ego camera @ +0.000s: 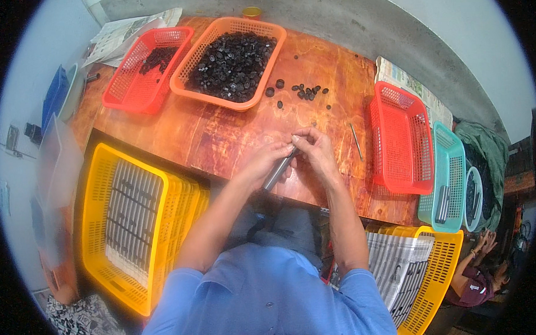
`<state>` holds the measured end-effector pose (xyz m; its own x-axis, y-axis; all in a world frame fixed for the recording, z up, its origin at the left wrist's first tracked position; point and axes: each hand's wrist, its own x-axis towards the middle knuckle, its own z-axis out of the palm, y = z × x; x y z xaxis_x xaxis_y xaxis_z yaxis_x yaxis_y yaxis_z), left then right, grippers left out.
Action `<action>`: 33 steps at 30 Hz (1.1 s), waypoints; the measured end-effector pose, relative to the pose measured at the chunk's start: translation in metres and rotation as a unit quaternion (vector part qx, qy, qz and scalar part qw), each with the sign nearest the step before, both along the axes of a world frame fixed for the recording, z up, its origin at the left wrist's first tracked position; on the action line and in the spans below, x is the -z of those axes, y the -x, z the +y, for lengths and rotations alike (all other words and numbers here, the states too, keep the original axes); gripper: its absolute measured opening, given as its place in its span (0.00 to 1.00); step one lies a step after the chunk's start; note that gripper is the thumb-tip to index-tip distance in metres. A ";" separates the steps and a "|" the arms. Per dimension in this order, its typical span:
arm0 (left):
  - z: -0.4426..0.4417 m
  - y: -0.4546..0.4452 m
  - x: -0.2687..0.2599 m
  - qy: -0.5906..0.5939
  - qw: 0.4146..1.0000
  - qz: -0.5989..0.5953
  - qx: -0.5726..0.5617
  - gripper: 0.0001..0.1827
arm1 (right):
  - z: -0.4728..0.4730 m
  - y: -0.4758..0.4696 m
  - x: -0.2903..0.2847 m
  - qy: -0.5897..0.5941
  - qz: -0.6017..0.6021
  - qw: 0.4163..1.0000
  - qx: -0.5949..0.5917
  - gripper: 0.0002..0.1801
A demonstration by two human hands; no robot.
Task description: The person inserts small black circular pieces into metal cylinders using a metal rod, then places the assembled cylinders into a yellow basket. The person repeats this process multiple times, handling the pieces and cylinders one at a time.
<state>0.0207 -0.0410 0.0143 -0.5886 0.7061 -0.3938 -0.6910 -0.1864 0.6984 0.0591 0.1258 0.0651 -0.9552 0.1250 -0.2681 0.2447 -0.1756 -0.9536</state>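
Observation:
My left hand (267, 159) is wrapped around a dark grey tube (275, 172), its fingers passing underneath. The tube slants, with its lower end towards my body, above the table's front edge. At its upper end the thumb and fingers of my right hand (315, 149) are pinched together. Whether a small part sits between those fingertips is hidden. Beyond my hands, several small black round caps (309, 94) lie loose on the reddish wooden table (232, 146). Right of my right hand lies a thin metal rod (356, 142).
An orange basket (248, 107) full of black parts and a red basket (128, 95) stand at the back left. Another red basket (402, 138) and a teal basket (450, 174) stand right. Yellow crates (160, 242) (444, 272) hold rods below the table. A co-worker (475, 284) is at lower right.

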 end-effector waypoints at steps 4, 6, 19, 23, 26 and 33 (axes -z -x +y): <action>0.003 -0.004 -0.007 0.025 1.000 0.006 -0.015 0.12 | 0.002 -0.001 0.009 0.056 -0.002 0.998 0.006 0.12; 0.007 -0.010 -0.007 0.076 0.995 0.068 -0.021 0.14 | 0.002 -0.001 0.007 0.058 -0.007 0.998 0.003 0.12; 0.002 -0.015 0.000 0.084 0.974 0.209 0.018 0.14 | 0.015 -0.007 0.015 0.005 0.014 1.000 -0.009 0.14; -0.002 -0.017 0.012 0.084 0.968 0.235 0.032 0.17 | 0.015 -0.011 0.020 0.014 0.028 1.000 0.001 0.14; 0.001 -0.023 0.006 0.082 0.971 0.223 0.009 0.19 | 0.017 -0.014 0.020 0.013 0.037 0.999 0.004 0.14; 0.011 -0.017 -0.002 0.168 0.799 0.574 -0.060 0.22 | 0.035 -0.018 0.007 0.006 0.062 0.998 -0.021 0.15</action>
